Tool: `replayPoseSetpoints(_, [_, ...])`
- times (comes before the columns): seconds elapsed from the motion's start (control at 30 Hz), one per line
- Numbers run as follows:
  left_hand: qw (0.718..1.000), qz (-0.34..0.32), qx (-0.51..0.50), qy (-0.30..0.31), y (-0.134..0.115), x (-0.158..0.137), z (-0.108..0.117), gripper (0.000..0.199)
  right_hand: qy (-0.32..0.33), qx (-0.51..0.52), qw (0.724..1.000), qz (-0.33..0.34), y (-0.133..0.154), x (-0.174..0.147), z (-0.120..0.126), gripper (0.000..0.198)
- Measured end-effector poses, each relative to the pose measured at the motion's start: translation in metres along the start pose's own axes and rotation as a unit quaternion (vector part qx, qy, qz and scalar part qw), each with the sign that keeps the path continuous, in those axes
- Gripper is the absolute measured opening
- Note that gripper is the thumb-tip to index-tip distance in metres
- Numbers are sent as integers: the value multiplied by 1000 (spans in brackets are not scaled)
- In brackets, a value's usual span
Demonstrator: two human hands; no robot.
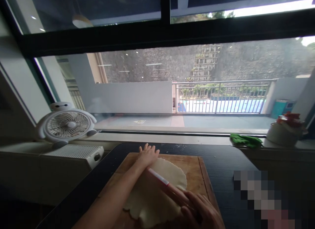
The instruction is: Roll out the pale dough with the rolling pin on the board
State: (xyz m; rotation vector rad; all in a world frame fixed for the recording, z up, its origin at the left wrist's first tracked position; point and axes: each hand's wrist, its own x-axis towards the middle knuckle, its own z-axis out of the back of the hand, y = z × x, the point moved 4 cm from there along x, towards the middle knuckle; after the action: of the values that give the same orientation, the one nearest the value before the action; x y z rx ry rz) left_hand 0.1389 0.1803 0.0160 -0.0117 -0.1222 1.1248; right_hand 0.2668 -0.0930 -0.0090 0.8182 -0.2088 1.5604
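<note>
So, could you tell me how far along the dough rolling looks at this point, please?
The dough already lies as a wide, thin sheet with a wavy edge on the wooden board. In hand: the left hand presses flat on one end of the rolling pin and the right hand covers the other, the pin lying across the sheet. Whether more thinning is left cannot be told.

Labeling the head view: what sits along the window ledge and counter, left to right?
White fan → white appliance → left hand → dough → right hand → green cloth → white pot of red flowers.
</note>
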Motion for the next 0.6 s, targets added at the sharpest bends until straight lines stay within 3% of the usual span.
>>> replayPoseSetpoints(0.1, [1000,-18,2,-10,3,-12,3,49,-5,1,1000,18,-3,-3,-4,38])
replayPoseSetpoints(0.3, [999,6,26,-25,59,-105,5,47,30,40,999,21,4,-8,-5,45])
replayPoseSetpoints(0.4, [998,29,16,-56,74,-131,4,50,54,54,997,26,5,-7,-3,45])
replayPoseSetpoints(0.47, [998,32,6,-55,71,-124,2,50,48,55,997,24,4,-6,-3,42])
replayPoseSetpoints(0.6, [996,35,-25,-76,39,-68,9,49,-41,55,997,18,-3,-9,-11,34])
